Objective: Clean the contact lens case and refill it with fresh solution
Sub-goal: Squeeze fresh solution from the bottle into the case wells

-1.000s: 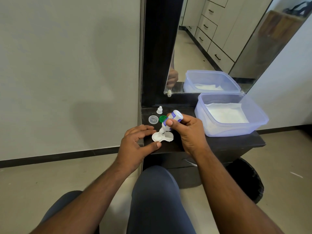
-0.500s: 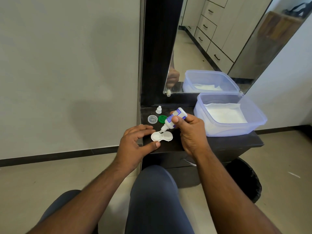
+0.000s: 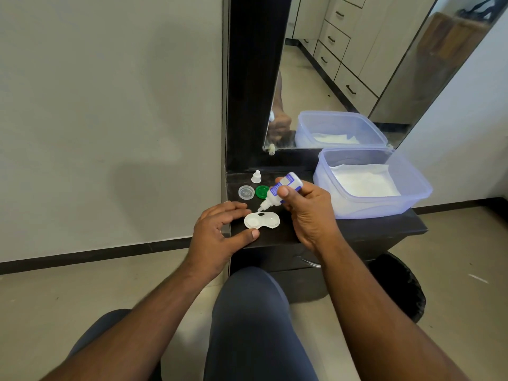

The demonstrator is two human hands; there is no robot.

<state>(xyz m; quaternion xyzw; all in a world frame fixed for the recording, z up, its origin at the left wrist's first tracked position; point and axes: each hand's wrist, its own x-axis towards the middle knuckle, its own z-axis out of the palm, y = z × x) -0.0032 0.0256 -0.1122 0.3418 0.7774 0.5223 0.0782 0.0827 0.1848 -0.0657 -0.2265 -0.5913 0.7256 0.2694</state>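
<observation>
Step in hand: refilling, by the look of it; both wells uncapped, bottle tipped nozzle-down toward them.
Right hand (image 3: 305, 210): curled around solution bottle (image 3: 280, 191), thumb on the front of the label, fingers behind; nozzle aimed down and to the left, held just above the case, not touching it.
Left hand (image 3: 220, 229): fingers bent and spread, thumb tip and fingertips against the near-left rim of lens case (image 3: 262, 220), bracing rather than lifting; nothing held inside the palm.
Lens case: white, two joined round wells, flat on dark shelf (image 3: 357, 229), between the two hands, directly under the nozzle.
Well contents: cannot tell whether liquid is in either well; surface too pale and small to read.
Beyond the left fingertips: clear cap (image 3: 246, 192) and green cap (image 3: 261, 191), side by side, apart from the case.
Further beyond: small white bottle cap (image 3: 256, 176), upright near the mirror frame.
Right of the right hand: plastic tub (image 3: 412, 199) with white tissue (image 3: 362, 181) lying in it; near the hand, not touching.
Mirror (image 3: 357, 64): behind the shelf, doubling tub and hand.
Next move calls for: nozzle centred over one well, gentle squeeze, then across to the other; left hand holding the case steady; afterwards caps back on, each to its own well.
Risk, as judged: over-squeeze spilling onto the shelf; nozzle tip touching the case.
</observation>
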